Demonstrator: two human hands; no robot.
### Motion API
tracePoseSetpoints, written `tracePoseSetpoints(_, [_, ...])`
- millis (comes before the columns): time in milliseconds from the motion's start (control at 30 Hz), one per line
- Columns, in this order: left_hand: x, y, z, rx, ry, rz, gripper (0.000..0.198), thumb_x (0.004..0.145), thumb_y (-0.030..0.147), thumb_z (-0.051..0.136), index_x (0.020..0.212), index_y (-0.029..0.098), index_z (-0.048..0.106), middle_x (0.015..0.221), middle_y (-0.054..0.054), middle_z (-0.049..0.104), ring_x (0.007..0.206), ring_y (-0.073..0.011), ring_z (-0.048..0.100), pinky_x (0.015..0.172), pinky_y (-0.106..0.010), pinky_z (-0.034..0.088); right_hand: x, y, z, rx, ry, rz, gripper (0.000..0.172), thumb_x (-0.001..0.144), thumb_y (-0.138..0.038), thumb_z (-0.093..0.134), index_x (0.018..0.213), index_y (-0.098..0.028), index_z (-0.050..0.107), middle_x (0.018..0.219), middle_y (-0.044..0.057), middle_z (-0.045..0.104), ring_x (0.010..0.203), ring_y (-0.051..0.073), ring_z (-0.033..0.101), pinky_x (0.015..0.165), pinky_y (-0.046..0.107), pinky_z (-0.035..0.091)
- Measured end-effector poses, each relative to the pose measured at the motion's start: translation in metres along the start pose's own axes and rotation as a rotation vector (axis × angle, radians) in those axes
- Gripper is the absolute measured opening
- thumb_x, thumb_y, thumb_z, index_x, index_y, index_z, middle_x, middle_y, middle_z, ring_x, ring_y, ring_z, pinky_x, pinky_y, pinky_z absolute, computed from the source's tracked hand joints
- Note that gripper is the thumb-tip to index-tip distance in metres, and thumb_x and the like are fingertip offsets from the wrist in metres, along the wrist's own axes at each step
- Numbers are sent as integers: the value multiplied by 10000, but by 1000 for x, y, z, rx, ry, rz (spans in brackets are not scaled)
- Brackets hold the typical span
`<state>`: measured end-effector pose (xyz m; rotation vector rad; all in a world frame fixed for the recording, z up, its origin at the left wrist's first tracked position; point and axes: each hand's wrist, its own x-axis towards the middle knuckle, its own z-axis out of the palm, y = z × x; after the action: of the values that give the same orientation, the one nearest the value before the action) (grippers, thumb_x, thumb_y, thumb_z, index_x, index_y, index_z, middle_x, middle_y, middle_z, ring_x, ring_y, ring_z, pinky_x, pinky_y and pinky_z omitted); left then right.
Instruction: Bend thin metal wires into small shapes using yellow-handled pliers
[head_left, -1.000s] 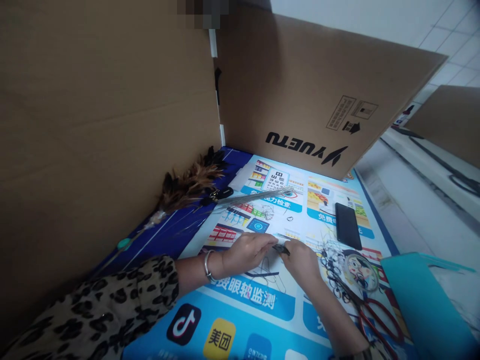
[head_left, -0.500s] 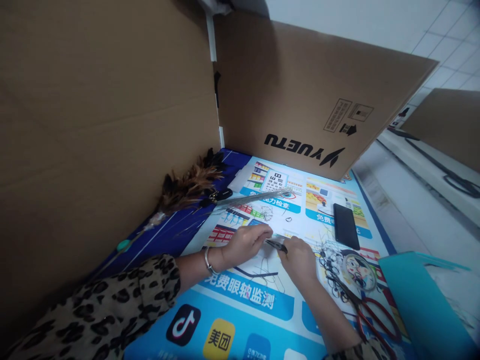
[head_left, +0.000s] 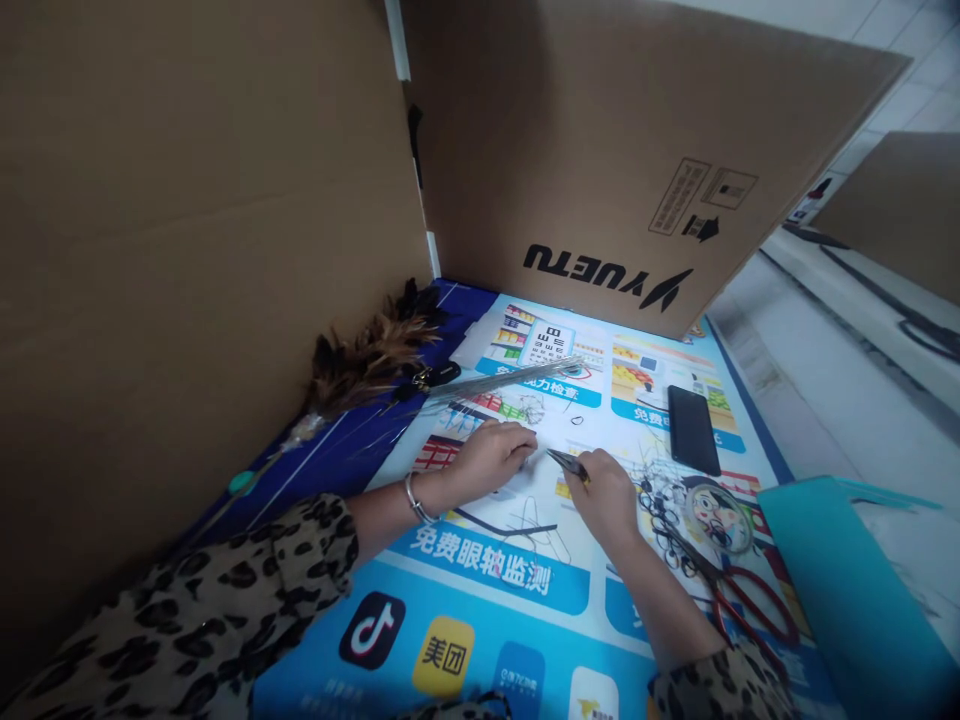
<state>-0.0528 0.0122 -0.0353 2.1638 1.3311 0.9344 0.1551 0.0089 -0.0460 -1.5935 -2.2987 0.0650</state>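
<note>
Pliers (head_left: 568,464) with a narrow dark jaw are gripped in my right hand (head_left: 604,500), the tip pointing left toward my other hand. My left hand (head_left: 493,460), with a silver bangle at its wrist, is closed with the fingertips pinched; whatever it holds is too small to make out. A small gap lies between the plier tip and the left fingertips. Below the hands, a dark strip (head_left: 510,524) and several thin wire pieces (head_left: 536,530) lie on the printed sheet. Beyond them rests a bundle of straight silver wires (head_left: 510,378).
Red-handled scissors (head_left: 739,595), a round cartoon-printed tin (head_left: 718,515) and small dark rings (head_left: 660,510) lie at the right. A black phone (head_left: 693,430) and a teal folder (head_left: 855,590) are nearby. A feather duster (head_left: 375,345) lies along the left cardboard wall (head_left: 210,200).
My hands have drawn slightly apart, and the pliers' tip has moved away from the left fingertips. The view has shifted a little.
</note>
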Motion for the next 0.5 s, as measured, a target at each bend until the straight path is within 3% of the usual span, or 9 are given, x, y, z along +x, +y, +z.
tracePoseSetpoints(267, [-2,4,-3,122,-8,94,158,793,178,521,873,200,655,967,-57,590,933,-199,507,854,-326,338,1,1,1,45,12,28,134,806,-276,470,728,-185,530,745,17,506,750,139,476,654,224,312])
tracePoseSetpoints(500, [-6,25,-18,96,-304,194,130,811,195,522,865,212,639,830,-17,606,828,-158,536,798,-284,332,2,2,2,78,14,27,129,802,-272,474,722,-185,525,737,17,501,743,138,478,646,222,315])
